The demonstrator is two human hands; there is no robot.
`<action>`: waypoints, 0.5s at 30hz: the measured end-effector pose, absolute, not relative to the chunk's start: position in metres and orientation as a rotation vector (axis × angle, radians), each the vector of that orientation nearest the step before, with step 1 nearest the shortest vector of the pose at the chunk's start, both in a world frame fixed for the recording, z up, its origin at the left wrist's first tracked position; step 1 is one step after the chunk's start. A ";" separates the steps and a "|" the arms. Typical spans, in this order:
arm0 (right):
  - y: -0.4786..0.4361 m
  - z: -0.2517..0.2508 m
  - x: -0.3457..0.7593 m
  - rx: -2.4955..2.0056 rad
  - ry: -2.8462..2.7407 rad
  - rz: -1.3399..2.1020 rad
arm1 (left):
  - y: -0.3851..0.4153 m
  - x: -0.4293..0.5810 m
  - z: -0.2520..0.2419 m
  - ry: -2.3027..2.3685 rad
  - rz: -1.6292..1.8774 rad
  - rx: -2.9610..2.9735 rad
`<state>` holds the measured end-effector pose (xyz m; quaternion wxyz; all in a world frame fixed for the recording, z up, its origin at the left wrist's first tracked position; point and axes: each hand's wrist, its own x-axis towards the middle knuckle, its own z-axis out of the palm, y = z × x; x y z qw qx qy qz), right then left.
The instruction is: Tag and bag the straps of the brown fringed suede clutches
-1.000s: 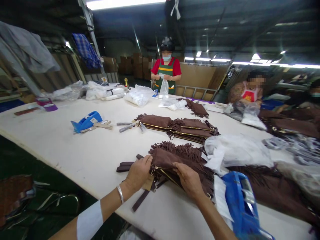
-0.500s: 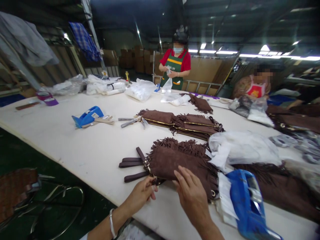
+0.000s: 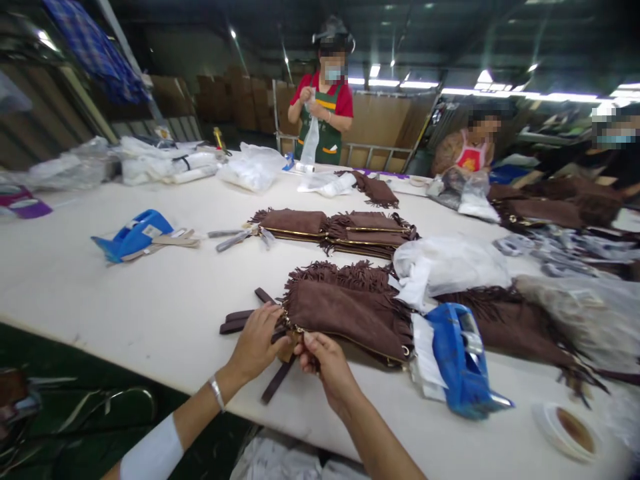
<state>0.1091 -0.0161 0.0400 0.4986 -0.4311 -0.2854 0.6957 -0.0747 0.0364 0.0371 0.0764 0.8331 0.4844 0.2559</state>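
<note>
A brown suede fringed bag (image 3: 350, 310) lies on the white table (image 3: 150, 300) in front of me, on a small pile of like bags. Dark brown straps (image 3: 240, 321) stick out from its left end. My left hand (image 3: 257, 340) is curled over the bag's left corner, where the straps join at a gold clasp. My right hand (image 3: 323, 360) is pinched at the same corner, fingers closed on the bag's zipper edge. What sits between the fingertips is hidden.
A blue tape dispenser (image 3: 457, 357) lies right of the bag, a tape roll (image 3: 567, 427) beyond it. More fringed bags (image 3: 340, 230) and white plastic bags (image 3: 450, 263) sit further back; another blue dispenser (image 3: 135, 233) lies left. Three people work at the far side.
Both my hands have come together at the bag's left corner; the right hand went from flat on the suede to a pinch. The view has shifted down and right.
</note>
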 end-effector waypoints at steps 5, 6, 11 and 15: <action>-0.017 0.056 0.113 -1.045 -0.653 1.715 | 0.054 -0.046 0.042 1.524 0.726 2.587; -0.016 0.058 0.114 -1.044 -0.643 1.718 | 0.056 -0.043 0.043 1.523 0.739 2.587; -0.014 0.068 0.123 -1.010 -0.645 1.716 | 0.060 -0.053 0.064 1.403 0.597 2.487; -0.019 0.065 0.123 -1.026 -0.650 1.700 | 0.050 -0.078 0.095 1.354 0.259 2.384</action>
